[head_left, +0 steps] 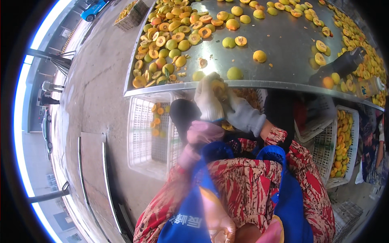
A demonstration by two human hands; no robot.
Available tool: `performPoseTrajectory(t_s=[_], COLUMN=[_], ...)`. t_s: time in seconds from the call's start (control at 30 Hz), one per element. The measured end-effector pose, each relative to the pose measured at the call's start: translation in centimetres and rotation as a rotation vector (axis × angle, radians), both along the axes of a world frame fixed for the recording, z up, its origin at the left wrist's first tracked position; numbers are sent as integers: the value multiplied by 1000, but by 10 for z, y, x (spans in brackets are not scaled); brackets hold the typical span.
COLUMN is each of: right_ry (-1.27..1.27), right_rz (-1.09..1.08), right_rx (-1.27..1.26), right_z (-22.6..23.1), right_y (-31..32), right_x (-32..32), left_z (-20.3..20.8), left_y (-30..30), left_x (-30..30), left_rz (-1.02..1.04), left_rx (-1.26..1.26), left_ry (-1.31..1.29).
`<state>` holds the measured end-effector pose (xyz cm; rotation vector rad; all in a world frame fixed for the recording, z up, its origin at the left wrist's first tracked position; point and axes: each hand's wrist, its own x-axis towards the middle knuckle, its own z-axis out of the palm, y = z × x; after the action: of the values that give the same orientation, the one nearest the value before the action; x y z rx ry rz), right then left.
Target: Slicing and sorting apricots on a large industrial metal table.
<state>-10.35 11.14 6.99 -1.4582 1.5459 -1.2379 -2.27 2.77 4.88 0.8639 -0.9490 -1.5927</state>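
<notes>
At the near edge of a metal table [279, 60], both my hands are closed around a yellow peach [219, 86], which is partly hidden by fingers. My left hand [208, 99], in a white knit glove, grips it from the left. From the right, my right hand [244, 112], in a greyish glove, presses against it; its fingertips are blurred. Just beyond my hands lie a greenish peach [234, 73] and another peach [198, 76]. Many halved peaches [170, 36], some with pits showing, are heaped at the table's left.
Below the table's left end stands a white plastic crate [139, 162] with a few peach halves inside. A dark bottle [344, 62] and a labelled container [370, 87] are at the right. Under the right side, another crate [353, 162] holds peaches; another person's arm [381, 150] is beyond it.
</notes>
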Motion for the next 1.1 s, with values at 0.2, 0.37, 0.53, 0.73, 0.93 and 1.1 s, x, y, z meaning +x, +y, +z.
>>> performPoseTrajectory(t_s=[0.2, 0.37, 0.53, 0.73, 0.93, 1.1], right_ry=[-97, -237, -39, 170, 5, 9], right_rz=[251, 316, 92, 134, 192, 217], right_rx=[416, 274, 289, 254, 166, 162], right_z=[6, -25, -81, -31, -15, -22], right_y=[-3, 7, -5, -10, -18, -12], right_x=[-15, -14, 1, -21, -23, -13], left_z=[2, 10, -76, 3, 31, 28], left_y=[-9, 3, -17, -21, -10, -6], left_x=[8, 7, 32, 9, -3, 16], left_rz=[-38, -84, -288, -341, -117, -212], left_rx=[248, 150, 115, 83, 219, 208], left_ry=[113, -299, 115, -47, -137, -99])
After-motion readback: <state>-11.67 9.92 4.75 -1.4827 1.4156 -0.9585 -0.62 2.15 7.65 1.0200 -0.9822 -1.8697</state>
